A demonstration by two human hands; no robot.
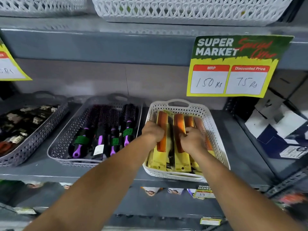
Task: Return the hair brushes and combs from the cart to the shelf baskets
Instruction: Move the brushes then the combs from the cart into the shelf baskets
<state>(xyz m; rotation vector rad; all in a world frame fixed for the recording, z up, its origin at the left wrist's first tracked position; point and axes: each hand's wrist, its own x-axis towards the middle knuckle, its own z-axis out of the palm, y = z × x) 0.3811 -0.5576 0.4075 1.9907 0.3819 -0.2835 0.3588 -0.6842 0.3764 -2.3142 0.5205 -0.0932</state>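
A white lattice basket (215, 130) on the grey shelf holds several orange combs in yellow packs (179, 124). Both my hands are inside it. My left hand (153, 132) rests with curled fingers on the leftmost comb pack (162, 120). My right hand (193, 140) pinches a comb pack near the basket's right side. To the left, a grey basket (66, 135) holds several round brushes with purple and black handles (113, 124). The cart is out of view.
A third dark basket (38, 130) with patterned items sits far left. A yellow and green price sign (233, 67) hangs from the upper shelf edge. White baskets (183, 10) stand on the shelf above. Boxes (280, 124) lie to the right.
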